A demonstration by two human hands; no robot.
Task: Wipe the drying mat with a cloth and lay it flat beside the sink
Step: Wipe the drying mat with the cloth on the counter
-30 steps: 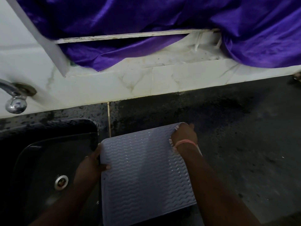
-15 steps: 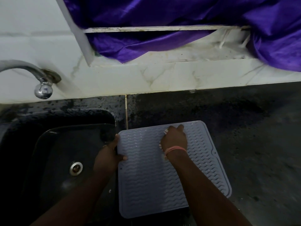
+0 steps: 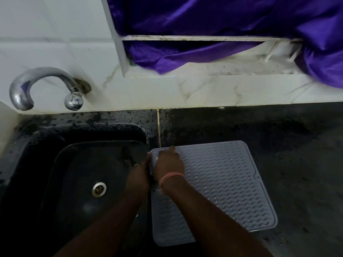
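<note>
The grey drying mat (image 3: 222, 182) with its wavy ribs lies flat on the dark counter, its left edge along the sink (image 3: 61, 151). My right hand (image 3: 168, 164), a pink band on the wrist, presses down on the mat's far left corner. It is curled over a pale cloth (image 3: 156, 158), of which only a small bit shows at the fingers. My left hand (image 3: 141, 175) grips the mat's left edge from the sink side.
The black sink basin has a metal drain (image 3: 98, 189), and a chrome faucet (image 3: 42, 76) juts from the white tiled wall. A purple curtain (image 3: 222, 15) hangs over the window ledge. Dark counter (image 3: 297, 164) stretches right of the mat.
My right hand has swept with the cloth from the mat's far right corner across to its far left corner. My left hand has kept its hold on the left edge.
</note>
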